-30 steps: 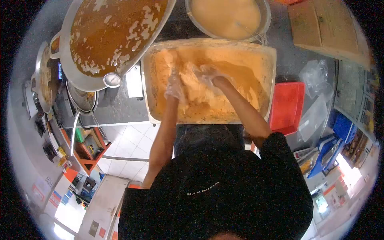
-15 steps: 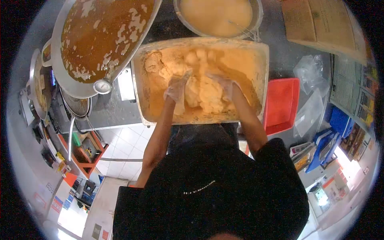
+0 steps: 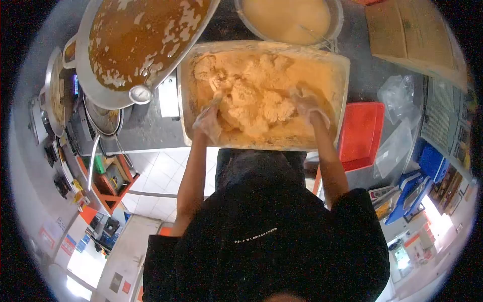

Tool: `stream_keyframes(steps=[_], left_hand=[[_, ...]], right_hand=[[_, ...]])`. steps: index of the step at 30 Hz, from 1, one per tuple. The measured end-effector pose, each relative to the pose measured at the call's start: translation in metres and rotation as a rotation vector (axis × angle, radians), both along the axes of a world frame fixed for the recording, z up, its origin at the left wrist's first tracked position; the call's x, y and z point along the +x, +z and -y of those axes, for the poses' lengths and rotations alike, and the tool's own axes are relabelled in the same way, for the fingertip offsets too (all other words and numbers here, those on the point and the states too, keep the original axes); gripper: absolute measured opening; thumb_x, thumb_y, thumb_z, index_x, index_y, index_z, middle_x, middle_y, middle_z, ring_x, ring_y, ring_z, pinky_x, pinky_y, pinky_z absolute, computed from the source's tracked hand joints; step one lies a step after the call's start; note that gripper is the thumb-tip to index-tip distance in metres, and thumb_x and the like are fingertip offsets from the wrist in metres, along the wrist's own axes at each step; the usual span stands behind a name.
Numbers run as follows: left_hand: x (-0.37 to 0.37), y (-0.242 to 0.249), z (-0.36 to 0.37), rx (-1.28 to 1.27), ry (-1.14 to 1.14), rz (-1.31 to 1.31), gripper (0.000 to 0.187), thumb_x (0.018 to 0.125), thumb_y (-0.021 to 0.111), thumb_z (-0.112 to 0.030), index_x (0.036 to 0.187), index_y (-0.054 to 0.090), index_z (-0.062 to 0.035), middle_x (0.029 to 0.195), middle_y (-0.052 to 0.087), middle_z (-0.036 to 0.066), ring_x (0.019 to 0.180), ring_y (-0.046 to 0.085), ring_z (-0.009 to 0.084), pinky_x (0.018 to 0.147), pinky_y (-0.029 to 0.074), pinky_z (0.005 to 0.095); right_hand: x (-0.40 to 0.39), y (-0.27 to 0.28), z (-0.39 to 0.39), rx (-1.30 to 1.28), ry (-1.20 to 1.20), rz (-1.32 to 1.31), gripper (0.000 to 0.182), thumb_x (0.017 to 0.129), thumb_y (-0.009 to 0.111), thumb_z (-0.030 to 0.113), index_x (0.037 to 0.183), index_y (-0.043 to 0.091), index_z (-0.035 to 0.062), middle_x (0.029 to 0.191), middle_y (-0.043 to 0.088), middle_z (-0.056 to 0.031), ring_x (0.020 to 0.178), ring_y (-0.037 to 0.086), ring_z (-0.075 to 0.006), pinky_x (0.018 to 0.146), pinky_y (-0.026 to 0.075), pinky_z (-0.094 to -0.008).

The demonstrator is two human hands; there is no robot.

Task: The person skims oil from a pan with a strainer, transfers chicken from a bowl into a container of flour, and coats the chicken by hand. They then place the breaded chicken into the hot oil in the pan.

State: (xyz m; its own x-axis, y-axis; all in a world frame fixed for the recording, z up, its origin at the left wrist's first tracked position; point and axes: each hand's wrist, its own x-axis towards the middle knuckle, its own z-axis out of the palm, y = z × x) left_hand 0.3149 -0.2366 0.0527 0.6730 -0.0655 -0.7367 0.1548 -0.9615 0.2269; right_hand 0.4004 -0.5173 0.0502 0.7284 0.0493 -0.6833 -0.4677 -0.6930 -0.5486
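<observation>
A long tub (image 3: 347, 90) of orange-tinted flour (image 3: 314, 65) lies in front of me, its contents heaped with several lumpy flour-coated pieces (image 3: 256, 103) that look like chicken. At the heap's left side is my left hand (image 3: 207, 122), in a clear plastic glove, fingers extended and apart, touching the edge of the pieces. Across from it, my right hand (image 3: 308, 103), also gloved, lies open in the flour beside the pieces on the right. Flour dusts both gloves, and the fingertips are partly hidden or blurred by it.
A large pot of brown oil (image 3: 146, 45) with a round dial thermometer (image 3: 140, 94) stands at upper left. Behind the tub is a bowl of pale liquid (image 3: 287, 20) with a whisk. To the right are a red tray (image 3: 360, 136), clear plastic bags (image 3: 397, 95) and a cardboard box (image 3: 415, 35).
My hands have moved apart, the left to the left and the right to the right. The pieces between them have shifted and lie more spread out. The view has moved slightly.
</observation>
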Motion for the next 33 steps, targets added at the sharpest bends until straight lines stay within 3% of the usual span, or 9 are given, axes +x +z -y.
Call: stream_keyframes(steps=[4, 6, 9, 10, 12, 14, 19, 29, 33], left_hand=[[0.005, -0.007, 0.029, -0.910, 0.292, 0.629, 0.054, 0.086, 0.045, -0.023, 0.133, 0.031, -0.0009, 0.135, 0.038, 0.013, 0.123, 0.038, 0.0249, 0.104, 0.027, 0.0345], [0.000, -0.047, 0.028, -0.902, 0.342, 0.490, 0.050, 0.088, 0.043, -0.024, 0.132, 0.033, -0.0014, 0.136, 0.036, 0.013, 0.124, 0.036, 0.0249, 0.104, 0.027, 0.0334], [-0.014, -0.099, 0.019, -0.881, 0.425, 0.307, 0.047, 0.091, 0.040, -0.025, 0.131, 0.036, -0.0021, 0.137, 0.034, 0.012, 0.126, 0.033, 0.0249, 0.103, 0.027, 0.0320], [-0.020, -0.107, 0.014, -0.875, 0.447, 0.267, 0.046, 0.091, 0.040, -0.025, 0.131, 0.036, -0.0022, 0.137, 0.034, 0.012, 0.126, 0.033, 0.0249, 0.103, 0.027, 0.0317], [-0.031, -0.112, -0.014, -0.701, 0.281, 0.110, 0.047, 0.091, 0.039, -0.026, 0.132, 0.034, -0.0033, 0.135, 0.037, 0.013, 0.125, 0.035, 0.0251, 0.103, 0.028, 0.0318], [-0.023, -0.123, -0.029, -0.425, 0.114, 0.201, 0.048, 0.091, 0.040, -0.026, 0.132, 0.033, -0.0036, 0.131, 0.040, 0.012, 0.121, 0.038, 0.0238, 0.098, 0.032, 0.0310], [0.019, -0.156, -0.055, 0.492, -0.276, 0.708, 0.048, 0.089, 0.044, -0.021, 0.132, 0.033, -0.0035, 0.120, 0.050, 0.009, 0.108, 0.047, 0.0180, 0.080, 0.047, 0.0279], [0.075, -0.102, -0.026, -0.584, 0.465, 0.397, 0.055, 0.088, 0.042, -0.025, 0.135, 0.025, -0.0024, 0.136, 0.029, 0.016, 0.125, 0.029, 0.0268, 0.100, 0.028, 0.0356], [0.013, -0.056, -0.024, -0.617, 0.613, 0.315, 0.057, 0.087, 0.043, -0.026, 0.135, 0.024, -0.0018, 0.139, 0.025, 0.018, 0.128, 0.024, 0.0292, 0.105, 0.022, 0.0370]], right_hand=[[0.012, -0.002, -0.032, 0.160, 0.003, -0.423, 0.067, 0.078, 0.055, 0.047, 0.132, 0.034, 0.0137, 0.131, 0.041, -0.0101, 0.115, 0.044, -0.0257, 0.101, 0.029, -0.0353], [0.027, -0.013, -0.033, 0.198, -0.008, -0.520, 0.069, 0.079, 0.055, 0.046, 0.135, 0.029, 0.0137, 0.134, 0.038, -0.0101, 0.118, 0.041, -0.0257, 0.103, 0.028, -0.0339], [0.026, -0.054, -0.034, 0.075, 0.919, -0.367, 0.066, 0.079, 0.057, 0.040, 0.134, 0.031, 0.0137, 0.141, 0.027, -0.0066, 0.122, 0.035, -0.0273, 0.105, 0.025, -0.0347], [0.004, -0.061, -0.037, 0.071, 0.653, -0.175, 0.064, 0.079, 0.059, 0.034, 0.133, 0.032, 0.0137, 0.138, 0.032, -0.0071, 0.121, 0.036, -0.0259, 0.105, 0.026, -0.0345], [-0.018, -0.038, -0.036, 0.065, 0.383, 0.011, 0.062, 0.078, 0.060, 0.029, 0.132, 0.034, 0.0137, 0.134, 0.038, -0.0076, 0.120, 0.038, -0.0246, 0.104, 0.027, -0.0343], [-0.003, 0.020, -0.028, 0.365, 0.637, 0.376, 0.066, 0.076, 0.064, 0.026, 0.132, 0.034, 0.0093, 0.124, 0.048, -0.0123, 0.115, 0.043, -0.0236, 0.098, 0.036, -0.0344], [0.050, -0.022, 0.013, 0.035, 0.024, 0.028, 0.064, 0.078, 0.061, 0.031, 0.132, 0.034, 0.0093, 0.120, 0.051, -0.0153, 0.111, 0.048, -0.0242, 0.091, 0.041, -0.0351], [0.066, -0.025, -0.103, 0.075, 0.376, -0.211, 0.059, 0.082, 0.054, 0.039, 0.131, 0.035, 0.0108, 0.119, 0.051, -0.0175, 0.107, 0.051, -0.0251, 0.083, 0.046, -0.0374], [0.005, -0.016, -0.093, 0.021, 0.983, 0.940, 0.066, 0.081, 0.051, 0.050, 0.128, 0.038, 0.0042, 0.119, 0.051, -0.0199, 0.109, 0.050, -0.0287, 0.084, 0.044, -0.0408]])
